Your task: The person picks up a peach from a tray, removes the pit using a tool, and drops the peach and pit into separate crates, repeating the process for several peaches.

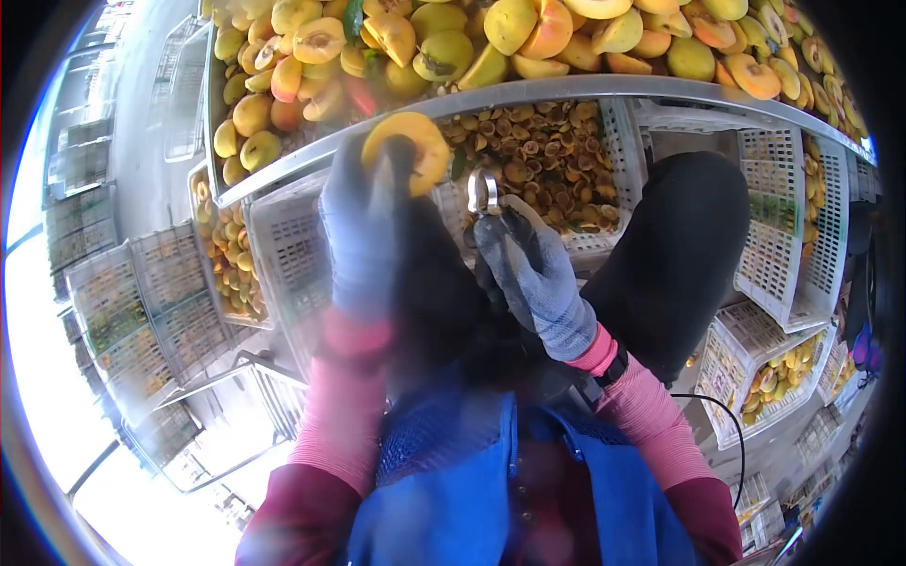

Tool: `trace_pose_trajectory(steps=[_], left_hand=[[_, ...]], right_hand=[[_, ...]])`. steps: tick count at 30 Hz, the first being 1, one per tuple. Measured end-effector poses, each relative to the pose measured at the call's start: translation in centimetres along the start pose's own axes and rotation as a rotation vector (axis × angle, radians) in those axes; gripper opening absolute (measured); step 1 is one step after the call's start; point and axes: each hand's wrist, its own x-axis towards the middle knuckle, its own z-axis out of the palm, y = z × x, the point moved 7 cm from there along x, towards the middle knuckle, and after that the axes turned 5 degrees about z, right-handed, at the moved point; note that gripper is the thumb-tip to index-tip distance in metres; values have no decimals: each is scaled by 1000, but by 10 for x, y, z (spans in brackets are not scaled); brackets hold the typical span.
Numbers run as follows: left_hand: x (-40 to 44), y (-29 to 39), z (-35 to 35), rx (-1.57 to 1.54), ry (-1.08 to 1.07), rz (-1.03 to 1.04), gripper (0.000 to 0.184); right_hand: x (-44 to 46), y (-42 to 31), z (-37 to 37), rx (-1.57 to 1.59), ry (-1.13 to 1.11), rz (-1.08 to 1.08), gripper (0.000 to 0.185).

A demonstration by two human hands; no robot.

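My left hand (363,231), in a grey-blue glove and blurred by motion, is closed on a yellow peach half (432,156) with its cut face showing. The thumb covers the middle of that face. My right hand (543,283), gloved too, grips a small metal tool with a ring-shaped end (483,191), pointing upward. The tool stands a little to the right of the peach half, apart from it. Its handle is mostly hidden by my fingers. Beyond both hands, brown peach pit pieces (557,156) fill a white crate (625,156) between my knees.
A metal-edged table (566,87) heaped with whole and cut peaches (444,52) runs across the far side. White plastic crates (311,250) stand at my left, and more crates (769,222) at my right, some with peach pieces. A black cable (741,424) hangs beside my right arm.
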Motion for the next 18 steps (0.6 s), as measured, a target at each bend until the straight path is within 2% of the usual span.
trace_pose_trajectory(steps=[1, 2, 3, 5, 7, 8, 11, 12, 13, 14, 15, 16, 18], left_hand=[[-4, 1, 0, -70, -2, -80, 24], [1, -1, -9, -110, 39, -43, 27], [15, -14, -14, -160, 192, -98, 30], [47, -28, -17, -401, 155, -239, 33], [78, -37, -12, 264, -106, -97, 29], [74, -12, -17, 501, 8, 257, 21], [46, -5, -18, -32, 18, -56, 19], [26, 5, -8, -17, -49, 79, 19], [10, 11, -1, -86, -135, 51, 19], [-7, 17, 6, -153, -220, 17, 19], [-22, 18, 13, -303, -328, -185, 19], [-29, 39, 10, -112, -257, 66, 20], [-46, 54, 11, 15, -107, 385, 27]], right_hand=[[0, 1, 1, 34, -12, -46, 37], [-1, 2, 0, 18, -40, 21, 36], [-2, 5, 1, 3, -66, 89, 35], [-1, 18, -9, 58, 2, 97, 33], [-4, 20, -10, 68, 30, 159, 30], [-6, 13, -10, 52, 24, 210, 29], [-7, 18, -19, 268, 78, 203, 27], [-9, 14, -20, 180, 80, 127, 26], [-12, 7, -19, 93, 89, 52, 26], [-12, -8, -10, -196, 62, -82, 25], [-14, -17, 1, -311, 40, -110, 23], [-16, -26, 12, -426, 21, -142, 22], [-19, -23, 13, -554, 7, -146, 23]])
